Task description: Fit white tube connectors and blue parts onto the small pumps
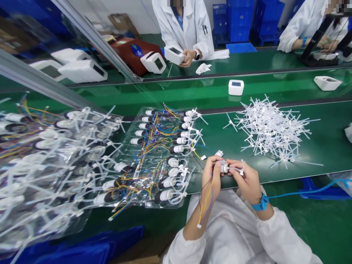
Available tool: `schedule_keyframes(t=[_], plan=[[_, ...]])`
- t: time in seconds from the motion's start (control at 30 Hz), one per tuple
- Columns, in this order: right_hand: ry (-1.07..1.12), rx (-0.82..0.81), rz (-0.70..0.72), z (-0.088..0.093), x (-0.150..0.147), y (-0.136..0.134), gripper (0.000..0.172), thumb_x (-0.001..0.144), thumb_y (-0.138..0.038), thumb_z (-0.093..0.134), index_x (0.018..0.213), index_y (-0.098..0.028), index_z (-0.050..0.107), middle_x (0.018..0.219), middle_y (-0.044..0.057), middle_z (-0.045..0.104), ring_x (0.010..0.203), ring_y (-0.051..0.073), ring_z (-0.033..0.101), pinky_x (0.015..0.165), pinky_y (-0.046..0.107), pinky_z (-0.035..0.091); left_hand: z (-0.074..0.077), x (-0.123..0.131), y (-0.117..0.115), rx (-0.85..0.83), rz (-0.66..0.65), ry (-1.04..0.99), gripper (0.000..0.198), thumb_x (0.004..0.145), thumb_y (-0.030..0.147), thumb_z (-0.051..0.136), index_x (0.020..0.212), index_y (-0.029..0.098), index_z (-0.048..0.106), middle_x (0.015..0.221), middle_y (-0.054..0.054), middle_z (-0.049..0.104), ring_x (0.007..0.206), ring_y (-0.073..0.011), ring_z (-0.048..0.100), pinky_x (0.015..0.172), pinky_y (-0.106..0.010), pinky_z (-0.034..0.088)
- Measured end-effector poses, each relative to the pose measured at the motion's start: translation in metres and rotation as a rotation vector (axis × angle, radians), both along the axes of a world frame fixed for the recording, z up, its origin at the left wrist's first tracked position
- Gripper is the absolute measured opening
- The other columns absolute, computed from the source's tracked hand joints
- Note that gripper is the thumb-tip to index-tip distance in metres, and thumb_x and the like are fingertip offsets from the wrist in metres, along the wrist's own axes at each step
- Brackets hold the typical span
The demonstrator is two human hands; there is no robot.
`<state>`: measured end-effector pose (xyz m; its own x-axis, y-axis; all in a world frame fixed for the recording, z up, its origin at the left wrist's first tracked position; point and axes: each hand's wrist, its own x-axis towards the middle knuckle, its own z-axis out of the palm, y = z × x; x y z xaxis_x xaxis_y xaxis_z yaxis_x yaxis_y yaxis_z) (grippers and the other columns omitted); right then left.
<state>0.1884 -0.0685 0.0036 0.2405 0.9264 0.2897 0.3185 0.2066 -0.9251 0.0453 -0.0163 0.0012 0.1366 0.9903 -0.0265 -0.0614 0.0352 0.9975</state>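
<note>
My left hand (211, 178) is closed around a small white cylindrical pump (223, 168) whose coloured wires (205, 205) hang down past my wrist to a small white connector. My right hand (247, 179) pinches a white plastic tube fitting (239, 169) against the pump's end. Both hands hover over the near edge of the green bench (220, 139). A blue wrist strap (261, 202) circles my right wrist.
A clear tray (143, 200) of wired pumps lies to the left, with more trays further left. A heap of white tube fittings (271, 130) lies to the right. Small white devices (235, 87) sit on the belt. Two people in white coats work across it.
</note>
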Motion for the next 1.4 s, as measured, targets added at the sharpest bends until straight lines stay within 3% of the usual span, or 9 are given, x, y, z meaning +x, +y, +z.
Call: schedule_keyframes(t=[0.3,0.47,0.6,0.93,1.2,1.4], plan=[[-0.023,-0.043,-0.001,-0.003,0.0,-0.007,0.014,0.11,-0.032,0.07,0.112,-0.029,0.083,0.128,0.008,0.086,0.093,0.025,0.086,0.093,0.04,0.068,0.004,0.005,-0.003,0.083,0.081,0.204,0.034,0.111,0.053,0.052,0.101,0.023,0.065,0.081,0.0,0.067,0.069,-0.017,0.062,0.065,-0.028,0.049],[-0.014,-0.07,0.003,-0.001,0.002,-0.008,0.016,0.109,-0.034,0.071,0.105,-0.027,0.085,0.124,0.009,0.087,0.092,0.027,0.086,0.083,0.039,0.068,0.005,0.005,-0.004,0.065,0.076,0.213,0.03,0.111,0.048,0.052,0.1,0.023,0.065,0.083,-0.001,0.069,0.073,-0.0183,0.064,0.068,-0.028,0.051],[0.018,-0.083,0.005,0.001,0.0,-0.006,0.016,0.109,-0.032,0.071,0.105,-0.027,0.085,0.127,0.009,0.087,0.08,0.023,0.084,0.076,0.036,0.068,0.007,0.005,-0.004,0.039,0.061,0.181,0.029,0.112,0.047,0.051,0.102,0.023,0.064,0.086,-0.001,0.069,0.076,-0.0184,0.065,0.07,-0.028,0.051],[-0.055,-0.091,-0.001,0.0,-0.002,-0.005,0.016,0.108,-0.03,0.071,0.105,-0.027,0.085,0.125,0.01,0.087,0.109,0.031,0.085,0.087,0.04,0.067,0.017,0.006,-0.001,-0.027,0.065,0.071,0.03,0.114,0.045,0.048,0.098,0.023,0.061,0.083,0.0,0.064,0.075,-0.0177,0.061,0.069,-0.028,0.048],[-0.081,-0.099,-0.06,0.004,-0.005,-0.006,0.015,0.106,-0.032,0.073,0.104,-0.026,0.087,0.124,0.011,0.087,0.106,0.032,0.086,0.085,0.041,0.068,0.014,0.01,0.0,-0.064,0.079,0.035,0.026,0.109,0.047,0.056,0.1,0.024,0.063,0.085,-0.001,0.069,0.076,-0.0183,0.066,0.07,-0.028,0.051],[-0.062,-0.137,-0.008,-0.001,0.001,-0.004,0.017,0.105,-0.032,0.074,0.112,-0.027,0.088,0.128,0.01,0.086,0.111,0.033,0.085,0.084,0.041,0.069,0.012,0.01,0.002,-0.031,0.086,0.036,0.022,0.109,0.042,0.055,0.099,0.024,0.062,0.087,-0.001,0.071,0.08,-0.0184,0.067,0.074,-0.028,0.054]])
